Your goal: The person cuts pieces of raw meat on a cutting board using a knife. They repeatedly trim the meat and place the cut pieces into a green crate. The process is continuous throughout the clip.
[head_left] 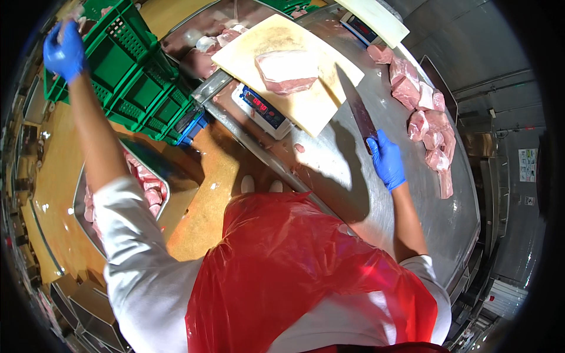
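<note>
My left hand point(65, 54), in a blue glove, reaches over the rim of the top green crate point(112, 62) at the far left. Its fingers look apart, and a blurred pale piece shows just beyond them. In my right hand point(387, 160), also gloved in blue, is the handle of a long knife point(355, 103). The blade points away from me, its tip close to the right edge of the white cutting board point(244, 56). On that board lies a slab of pork point(286, 70) with a pale fat layer. A digital scale point(259, 110) sits partly under the board.
Several pork chunks point(406, 85) line the right side of the steel table point(388, 226). More meat point(215, 44) lies in a metal tray behind the board. Below my left arm stands a metal tub point(163, 176) of meat. A second scale point(359, 29) carries another white board point(376, 17).
</note>
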A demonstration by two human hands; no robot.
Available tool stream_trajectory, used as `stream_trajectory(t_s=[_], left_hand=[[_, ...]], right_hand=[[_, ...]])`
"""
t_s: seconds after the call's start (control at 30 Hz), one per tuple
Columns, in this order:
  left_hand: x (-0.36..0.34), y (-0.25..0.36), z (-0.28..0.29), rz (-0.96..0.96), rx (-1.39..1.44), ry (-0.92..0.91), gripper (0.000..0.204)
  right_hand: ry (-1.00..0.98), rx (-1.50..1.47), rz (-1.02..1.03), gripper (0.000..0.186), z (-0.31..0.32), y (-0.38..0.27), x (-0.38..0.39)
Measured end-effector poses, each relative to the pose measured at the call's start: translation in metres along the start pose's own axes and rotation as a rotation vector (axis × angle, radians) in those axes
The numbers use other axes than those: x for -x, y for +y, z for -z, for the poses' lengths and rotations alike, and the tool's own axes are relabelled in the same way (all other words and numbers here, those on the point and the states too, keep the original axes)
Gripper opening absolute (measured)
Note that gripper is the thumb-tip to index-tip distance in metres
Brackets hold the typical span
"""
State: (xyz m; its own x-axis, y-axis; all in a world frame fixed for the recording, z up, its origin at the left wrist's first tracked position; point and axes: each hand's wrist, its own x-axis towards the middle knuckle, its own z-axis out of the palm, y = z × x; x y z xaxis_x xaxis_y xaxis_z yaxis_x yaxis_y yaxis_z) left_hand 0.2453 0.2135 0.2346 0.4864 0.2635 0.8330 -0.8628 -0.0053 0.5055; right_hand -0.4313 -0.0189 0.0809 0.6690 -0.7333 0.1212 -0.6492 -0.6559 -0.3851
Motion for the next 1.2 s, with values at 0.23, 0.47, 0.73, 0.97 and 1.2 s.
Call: stream_trajectory(t_s=[0.23, 0.47, 0.73, 0.97, 1.2], left_hand=[[0.024, -0.041, -0.067, -0.265, -0.52, -0.61, 0.051], [0.372, 0.051, -0.095, 0.332, 0.35, -1.185, 0.036], [0.434, 0.107, 0.006, 1.0, 0.692, -0.897, 0.029], [0.357, 0.107, -0.044, 0.2, 0.294, -0.951, 0.032], [0.398, 0.103, -0.03, -0.01, 0.412, -0.779, 0.039]], right_hand=[[0.131, -0.347, -0.217, 0.027, -0.065, -0.028, 0.024], [0.123, -0.385, -0.127, 0.023, -0.055, -0.055, -0.006], [0.11, -0.315, -0.224, 0.018, -0.078, -0.042, 0.033], [0.029, -0.931, -0.185, 0.025, -0.107, -0.103, -0.088], [0.166, -0.87, -0.162, 0.027, -0.079, -0.11, -0.18]])
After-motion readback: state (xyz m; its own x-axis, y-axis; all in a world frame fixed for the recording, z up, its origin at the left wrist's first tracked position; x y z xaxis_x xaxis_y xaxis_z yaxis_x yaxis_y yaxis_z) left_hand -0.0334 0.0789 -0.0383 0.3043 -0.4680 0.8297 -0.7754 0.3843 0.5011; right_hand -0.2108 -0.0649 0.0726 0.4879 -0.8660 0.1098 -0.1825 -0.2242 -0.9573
